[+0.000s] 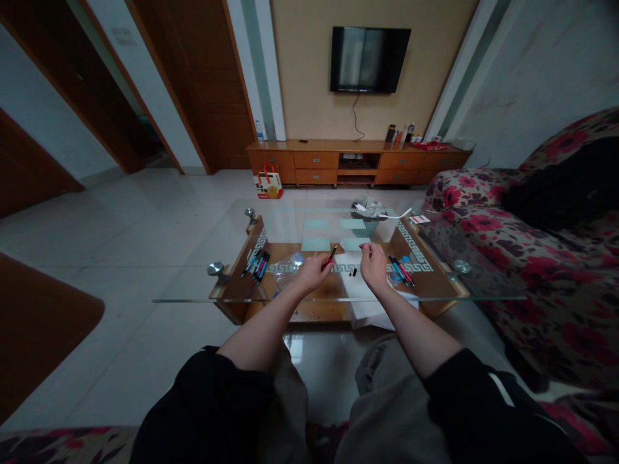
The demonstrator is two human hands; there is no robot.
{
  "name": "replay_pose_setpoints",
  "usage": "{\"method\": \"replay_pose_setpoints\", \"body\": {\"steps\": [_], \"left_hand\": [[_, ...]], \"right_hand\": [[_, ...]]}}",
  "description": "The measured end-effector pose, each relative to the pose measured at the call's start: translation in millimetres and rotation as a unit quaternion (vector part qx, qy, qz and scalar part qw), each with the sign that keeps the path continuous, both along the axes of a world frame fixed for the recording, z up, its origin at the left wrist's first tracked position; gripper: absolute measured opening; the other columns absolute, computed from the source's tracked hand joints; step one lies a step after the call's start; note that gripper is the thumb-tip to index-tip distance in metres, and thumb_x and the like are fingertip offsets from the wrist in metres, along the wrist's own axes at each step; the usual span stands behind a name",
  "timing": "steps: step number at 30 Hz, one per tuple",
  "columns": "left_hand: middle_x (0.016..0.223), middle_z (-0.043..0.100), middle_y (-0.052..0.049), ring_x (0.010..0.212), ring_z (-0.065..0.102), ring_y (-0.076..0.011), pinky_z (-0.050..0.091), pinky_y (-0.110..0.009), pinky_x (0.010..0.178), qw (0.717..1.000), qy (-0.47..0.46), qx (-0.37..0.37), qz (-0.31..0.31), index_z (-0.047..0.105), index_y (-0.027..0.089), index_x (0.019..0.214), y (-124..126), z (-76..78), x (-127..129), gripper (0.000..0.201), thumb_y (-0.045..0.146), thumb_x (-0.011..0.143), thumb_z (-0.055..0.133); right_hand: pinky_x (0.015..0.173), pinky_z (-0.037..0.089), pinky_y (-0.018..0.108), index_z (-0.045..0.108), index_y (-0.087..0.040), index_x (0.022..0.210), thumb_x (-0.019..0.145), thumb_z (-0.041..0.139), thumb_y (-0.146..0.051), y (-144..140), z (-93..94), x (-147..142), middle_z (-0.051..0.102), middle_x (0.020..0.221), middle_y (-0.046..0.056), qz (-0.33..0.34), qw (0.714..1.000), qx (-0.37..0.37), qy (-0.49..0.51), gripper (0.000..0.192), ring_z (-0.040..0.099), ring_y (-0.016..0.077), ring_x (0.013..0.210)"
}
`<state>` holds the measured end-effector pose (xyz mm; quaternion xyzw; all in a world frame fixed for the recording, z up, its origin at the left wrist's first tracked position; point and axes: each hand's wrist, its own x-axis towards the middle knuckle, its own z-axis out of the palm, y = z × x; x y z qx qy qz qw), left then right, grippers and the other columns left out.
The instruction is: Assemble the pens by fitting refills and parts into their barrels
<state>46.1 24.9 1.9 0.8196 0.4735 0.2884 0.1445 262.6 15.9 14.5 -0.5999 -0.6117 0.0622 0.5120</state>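
Observation:
Above the glass coffee table, my left hand is closed around a red and black pen, its dark end pointing up and away. My right hand is closed a short way to the right, fingers pinched; what they hold, if anything, is too small to make out. Between the hands lies a small black cap-like piece. Left of my left hand is a group of blue, red and black pens. Another few pens lie right of my right hand.
Clear plastic wrapping lies near the left pens. A white box shows beneath the glass. Beyond the table stand a wastebasket, a carrier bag and a low TV cabinet. A floral sofa is at the right.

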Motion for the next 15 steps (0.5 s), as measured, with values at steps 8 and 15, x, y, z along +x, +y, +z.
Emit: {"method": "replay_pose_setpoints", "body": {"steps": [8,15], "left_hand": [[0.079,0.069,-0.005,0.066,0.061,-0.0182,0.036,-0.026,0.06,1.0,0.009,-0.007,0.009,0.065,0.021,0.105,-2,-1.4,-2,0.025,0.039,0.094,0.051],[0.078,0.069,-0.004,0.064,0.06,-0.0173,0.034,-0.025,0.058,1.0,0.012,-0.004,0.011,0.064,0.021,0.104,0,-3.3,0,0.023,0.036,0.094,0.051]], "right_hand": [[0.089,0.047,0.035,0.063,-0.013,0.107,0.062,0.052,-0.006,9,-28.8,24,0.062,0.098,0.009,0.05,0.988,-0.121,-0.076,0.047,0.059,0.024,0.095],[0.086,0.047,0.031,0.062,-0.013,0.107,0.062,0.059,-0.005,6,-36.0,13,0.062,0.101,0.009,0.118,0.962,-0.192,-0.156,0.046,0.06,0.0203,0.091]]}}
